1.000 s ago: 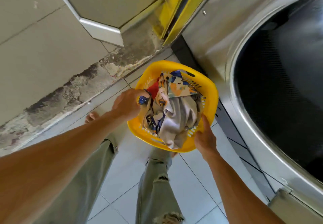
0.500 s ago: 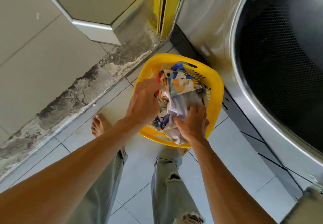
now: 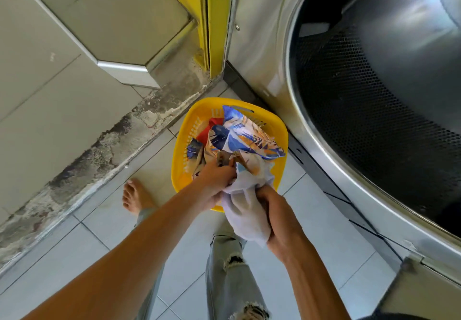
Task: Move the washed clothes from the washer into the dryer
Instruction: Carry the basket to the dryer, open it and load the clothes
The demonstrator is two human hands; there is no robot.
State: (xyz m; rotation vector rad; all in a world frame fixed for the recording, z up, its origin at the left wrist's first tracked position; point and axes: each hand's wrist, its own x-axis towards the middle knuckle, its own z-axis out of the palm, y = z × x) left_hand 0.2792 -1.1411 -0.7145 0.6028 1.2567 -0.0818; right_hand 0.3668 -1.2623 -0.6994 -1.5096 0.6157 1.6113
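A yellow laundry basket [image 3: 183,145] stands on the tiled floor beside a steel machine. In it lie a blue, white and orange patterned cloth [image 3: 247,132] and a red garment [image 3: 208,130]. My left hand [image 3: 217,177] grips the patterned bundle above the basket's near side. My right hand [image 3: 277,217] grips a pale white garment [image 3: 243,210], lifted over the basket's near rim. The machine's round open drum [image 3: 379,100], dark and perforated, fills the right of the view.
A stained concrete kerb [image 3: 99,145] and tiled wall run along the left. A yellow post [image 3: 214,20] stands at the machine's corner. My bare left foot [image 3: 134,195] and torn jeans [image 3: 232,269] are below the basket on the pale floor tiles.
Both hands went from the basket's rim into the clothes, gripped them and raised the bundle. The view shifted so the basket sits lower and the drum opening looms larger.
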